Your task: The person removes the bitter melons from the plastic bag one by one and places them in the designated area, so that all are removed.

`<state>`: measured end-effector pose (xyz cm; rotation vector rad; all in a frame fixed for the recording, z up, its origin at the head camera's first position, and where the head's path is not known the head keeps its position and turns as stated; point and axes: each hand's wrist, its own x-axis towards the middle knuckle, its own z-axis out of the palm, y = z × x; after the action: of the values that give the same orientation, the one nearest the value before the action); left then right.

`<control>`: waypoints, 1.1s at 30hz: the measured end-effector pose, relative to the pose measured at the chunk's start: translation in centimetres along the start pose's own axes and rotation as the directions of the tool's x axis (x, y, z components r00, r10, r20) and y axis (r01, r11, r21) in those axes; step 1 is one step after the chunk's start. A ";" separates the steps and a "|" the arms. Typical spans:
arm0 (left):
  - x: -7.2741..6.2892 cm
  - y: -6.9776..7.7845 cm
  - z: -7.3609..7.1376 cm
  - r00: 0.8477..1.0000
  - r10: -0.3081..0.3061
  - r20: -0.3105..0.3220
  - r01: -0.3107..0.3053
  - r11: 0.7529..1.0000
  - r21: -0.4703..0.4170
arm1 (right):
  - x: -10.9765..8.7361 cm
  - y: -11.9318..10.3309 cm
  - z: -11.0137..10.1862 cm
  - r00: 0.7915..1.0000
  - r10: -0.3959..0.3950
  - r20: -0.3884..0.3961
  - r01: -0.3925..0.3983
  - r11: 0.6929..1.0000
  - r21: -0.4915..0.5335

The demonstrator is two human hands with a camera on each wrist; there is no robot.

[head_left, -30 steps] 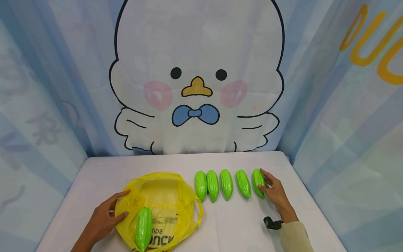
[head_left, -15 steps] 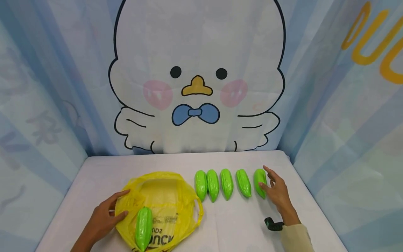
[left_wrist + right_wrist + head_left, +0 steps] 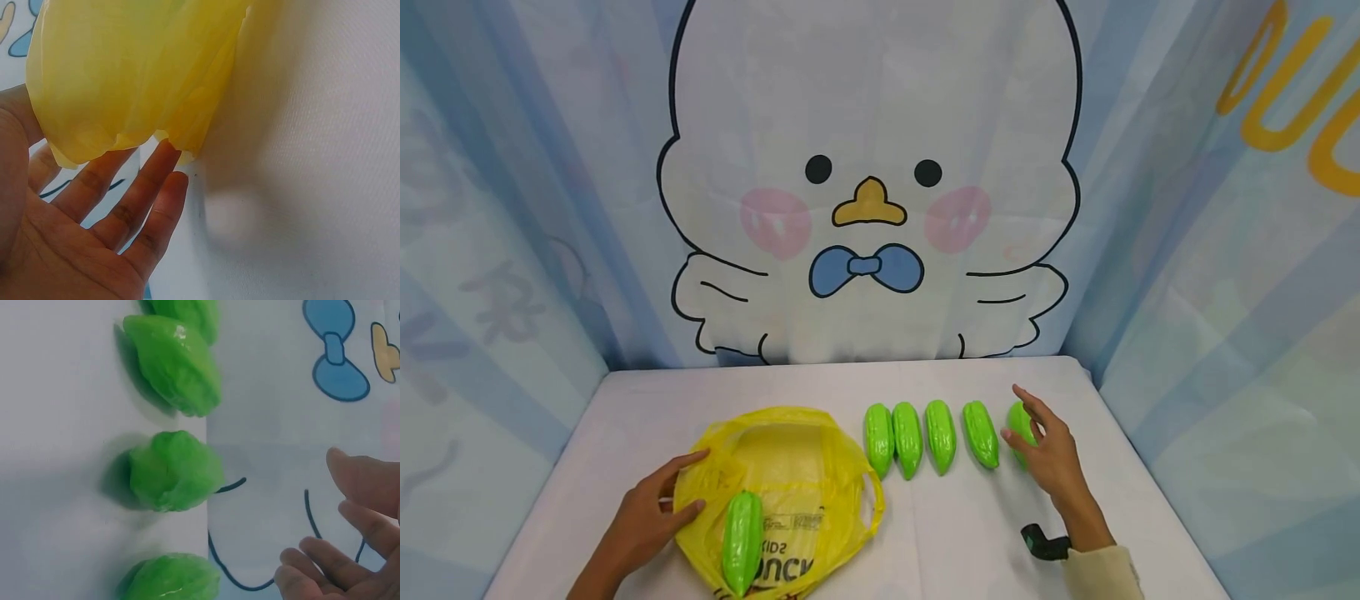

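Note:
A yellow plastic bag (image 3: 790,454) with dark print lies on the white table, its mouth spread wide. My left hand (image 3: 643,521) holds the bag's left side, thumb and index finger over its edge; the left wrist view has the other fingers against the plastic. One shiny green cucumber-shaped piece (image 3: 742,542) lies in the bag. Several similar green pieces (image 3: 941,437) form a row to the right of it. At the row's right end, my right hand (image 3: 1052,454) hovers with fingers spread, partly covering the last piece (image 3: 1021,425) and gripping nothing.
The white tabletop (image 3: 940,533) ends at a hanging backdrop (image 3: 872,325) printed with a cartoon duck. Side curtains (image 3: 1247,333) flank the table. A small black device (image 3: 1043,543) sits at my right wrist.
My right hand has let go of the rightmost green piece, opened its fingers and shifted slightly left above it. The left hand and the bag stay in place.

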<state>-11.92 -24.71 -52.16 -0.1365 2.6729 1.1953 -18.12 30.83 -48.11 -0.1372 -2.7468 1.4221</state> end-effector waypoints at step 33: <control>-0.4 0.0 -0.1 0.999 0.031 0.009 -0.031 1.000 -0.006 | -3.8 -4.9 7.8 0.981 -0.165 0.098 0.152 0.980 0.130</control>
<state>-11.58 -24.78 -52.06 -0.0905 2.6726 1.2105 -15.29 21.36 -48.61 0.1654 -2.6714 1.5909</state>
